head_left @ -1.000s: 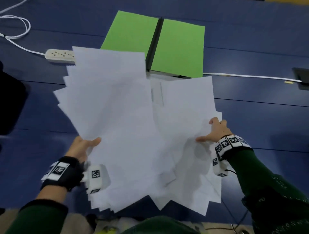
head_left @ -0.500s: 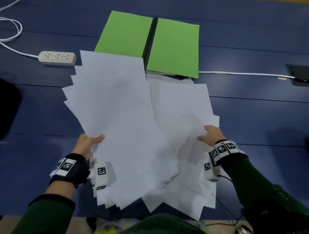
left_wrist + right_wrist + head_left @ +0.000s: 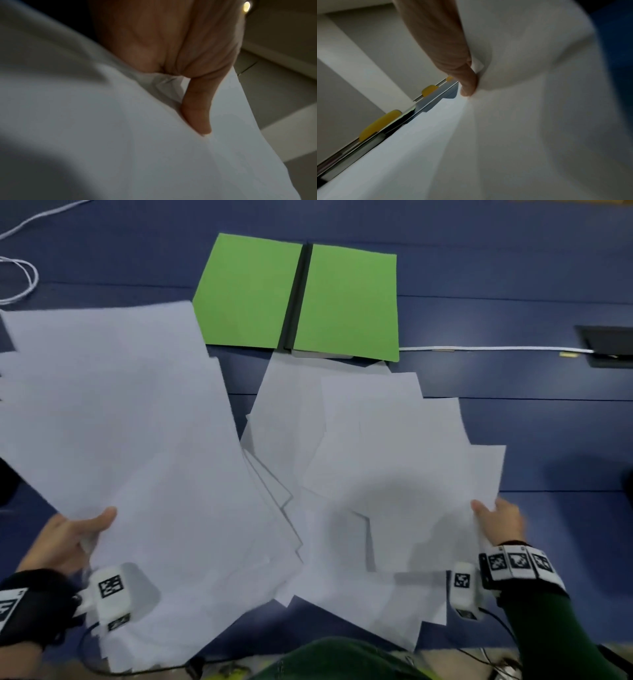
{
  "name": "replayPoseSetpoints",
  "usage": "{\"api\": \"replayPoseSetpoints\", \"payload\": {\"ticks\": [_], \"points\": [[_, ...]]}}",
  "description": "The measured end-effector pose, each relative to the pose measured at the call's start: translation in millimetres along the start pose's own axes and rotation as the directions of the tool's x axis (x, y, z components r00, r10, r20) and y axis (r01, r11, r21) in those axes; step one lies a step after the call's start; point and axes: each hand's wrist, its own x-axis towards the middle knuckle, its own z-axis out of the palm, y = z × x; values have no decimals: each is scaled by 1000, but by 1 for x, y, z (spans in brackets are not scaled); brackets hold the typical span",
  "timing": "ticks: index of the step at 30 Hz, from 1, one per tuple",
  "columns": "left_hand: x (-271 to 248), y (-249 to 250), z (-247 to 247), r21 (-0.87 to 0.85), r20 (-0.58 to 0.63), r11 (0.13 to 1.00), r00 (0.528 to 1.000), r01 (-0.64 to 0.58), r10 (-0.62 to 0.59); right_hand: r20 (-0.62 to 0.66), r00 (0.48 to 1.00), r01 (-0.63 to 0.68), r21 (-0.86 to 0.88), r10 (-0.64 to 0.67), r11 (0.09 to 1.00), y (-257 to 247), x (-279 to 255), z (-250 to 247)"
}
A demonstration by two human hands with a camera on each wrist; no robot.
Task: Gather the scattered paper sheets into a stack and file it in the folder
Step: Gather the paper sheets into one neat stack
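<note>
Head view has the left hand (image 3: 68, 537) pinching one fanned bundle of paper sheets (image 3: 137, 440) and the right hand (image 3: 501, 520) clamped on another toward the bench's near edge; loose, misaligned sheets may slip before reaching the open folder (image 3: 301, 299) farther back

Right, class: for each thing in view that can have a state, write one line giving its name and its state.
Green folder: open, lying flat on the table.
Left paper bundle: fanned, unsquared, pinched by left hand.
Right paper bundle: fanned, unsquared, pinched by right hand.
White cable: laid along the table.
</note>
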Motion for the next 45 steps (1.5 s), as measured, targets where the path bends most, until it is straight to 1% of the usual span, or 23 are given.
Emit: {"api": "replayPoseSetpoints", "payload": {"ticks": [1, 2, 4, 5, 6, 8, 9, 10, 12, 13, 15, 17, 20, 22, 24, 28, 31, 33, 35, 38, 40, 43, 45], "points": [[-2, -1, 6, 56, 42, 998, 999, 27, -30, 22, 1000, 2, -30, -2, 1000, -2, -2, 5], [-3, -3, 13, 73, 89, 996, 995, 46, -53, 31, 1000, 7, -49, -6, 999, -5, -4, 10], [-5, -4, 31, 102, 128, 995, 991, 25, -38, 21, 1000, 20, -95, -18, 995, -15, -6, 19], [-9, -2, 42, 122, 142, 992, 989, 20, -38, 25, 999, 27, -149, -23, 989, -22, -9, 22], [-11, -4, 53, 121, 171, 993, 985, 16, -36, 52, 998, 42, -217, -32, 975, -28, -11, 27], [-13, -5, 69, 106, 226, 994, 973, 23, -46, 143, 989, 78, -340, -30, 937, -37, -18, 37], [-11, -6, 73, 90, 208, 996, 977, 28, -47, 183, 983, 91, -342, -29, 935, -38, -21, 43], [-10, -5, 78, 87, 206, 996, 978, 24, -41, 214, 976, 102, -300, -37, 948, -36, -24, 48], [-8, -3, 82, 80, 190, 996, 981, 27, -42, 237, 969, 108, -178, -63, 978, -32, -28, 52], [-10, 0, 84, 87, 190, 996, 981, 23, -40, 232, 969, 120, -150, -83, 981, -30, -28, 51], [-10, 3, 83, 84, 173, 996, 985, -8, -7, 196, 973, 159, -198, -120, 967, -28, -20, 40], [-11, 4, 78, 85, 127, 995, 991, -49, 38, 161, 981, 152, -275, -111, 949, -29, -6, 22], [-13, 0, 62, 63, 35, 997, 998, -53, 51, 242, 969, 119, -295, -46, 948, -33, 8, 3], [-15, -7, 51, 70, 0, 997, 999, -44, 44, 291, 954, 172, -318, -76, 932, -35, 8, 8], [-16, -12, 45, 64, -23, 998, 1000, -12, 13, 301, 947, 217, -344, -111, 913, -39, 0, 27], [-15, -15, 49, 56, -24, 998, 1000, -2, 4, 188, 979, 152, -408, -80, 900, -56, -17, 56], [-21, -7, 61, 63, -4, 997, 999, -45, 46, 214, 976, 100, -338, -26, 936, -62, -18, 61], [-23, -2, 68, 29, 13, 996, 996, -86, 85, 205, 978, 95, -354, -22, 930, -60, -19, 60], [-21, 1, 71, 15, 35, 994, 994, -109, 108, 159, 986, 103, -364, -47, 926, -56, -21, 59], [-19, 4, 76, 3, 86, 994, 991, -105, 105, 126, 989, 119, -315, -83, 942, -53, -25, 62], [-18, 6, 79, 16, 92, 992, 988, -125, 123, 115, 978, 202, -299, -175, 933, -52, -27, 60], [-18, 7, 78, 21, 82, 988, 986, -150, 148, 124, 922, 383, -156, -366, 911, -59, -14, 34], [-16, 6, 74, 21, 67, 987, 986, -157, 156, 202, 859, 496, -106, -470, 862, -74, 3, 7]]}}
